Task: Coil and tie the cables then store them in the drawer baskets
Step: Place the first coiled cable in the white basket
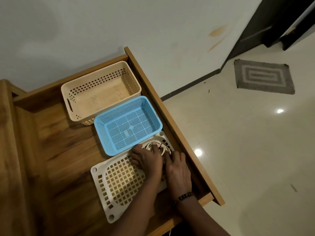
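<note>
An open wooden drawer (184, 143) holds three baskets in a row. A beige basket (100, 89) sits at the back, a blue mesh basket (127, 125) in the middle and a white grid basket (117, 181) at the front. A coiled white cable (164, 149) with a thin dark tie lies in the white basket's far right corner. My left hand (147, 160) rests on the coil, fingers spread over it. My right hand (179, 169), with a dark bead bracelet at the wrist, has its fingers curled at the coil's near edge; the grip itself is hidden.
The drawer's wooden floor (64, 150) lies left of the baskets. A pale wall stands behind the drawer. Glossy floor tiles (247, 150) spread to the right, with a grey doormat (264, 76) and a dark door frame (265, 26) beyond.
</note>
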